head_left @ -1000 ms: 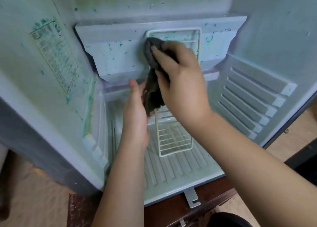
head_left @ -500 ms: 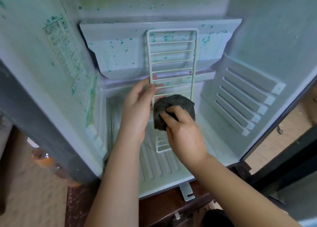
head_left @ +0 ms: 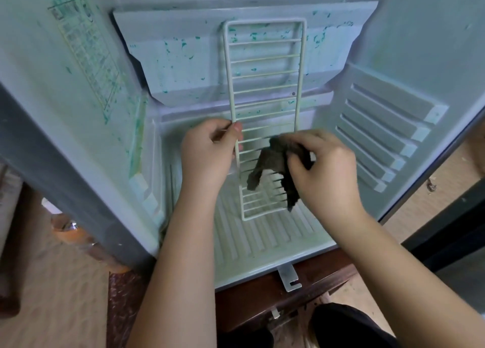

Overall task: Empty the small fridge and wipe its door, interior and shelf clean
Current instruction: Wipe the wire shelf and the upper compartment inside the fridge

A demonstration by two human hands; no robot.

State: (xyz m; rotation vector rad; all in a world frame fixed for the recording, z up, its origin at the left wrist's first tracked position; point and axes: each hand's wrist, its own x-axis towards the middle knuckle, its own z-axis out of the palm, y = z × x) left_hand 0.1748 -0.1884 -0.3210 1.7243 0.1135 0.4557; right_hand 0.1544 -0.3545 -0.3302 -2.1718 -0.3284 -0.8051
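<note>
Looking down into an open fridge (head_left: 420, 45) with pale walls flecked by green stains (head_left: 183, 45). Shows a white wire shelf (head_left: 265, 66) standing on end inside, narrow bottom edge on the ribbed floor (head_left: 262, 242), top end up in front of the stained rear panel (head_left: 162, 27); cannot tell whether touching it. Grips the shelf's left rail about halfway up with the left hand (head_left: 207, 150), fingers and thumb curled round the wire. Holds a dark grey cloth (head_left: 270, 161) bunched in the curled fingers of the right hand (head_left: 325, 169), at the shelf's right side over the lower rungs, loose ends hanging down across the wires. Shows both bare forearms reaching in from below. Shows a faded printed label (head_left: 86, 51), smeared green, on the left wall, and a stack of slanted shelf rails (head_left: 380, 127) on the right wall. Shows a metal bracket (head_left: 290, 276) jutting from the front edge of the floor, over a dark wooden stand (head_left: 262, 303). Shows something orange (head_left: 70, 232) low beside the fridge on the left, too blurred to identify.
</note>
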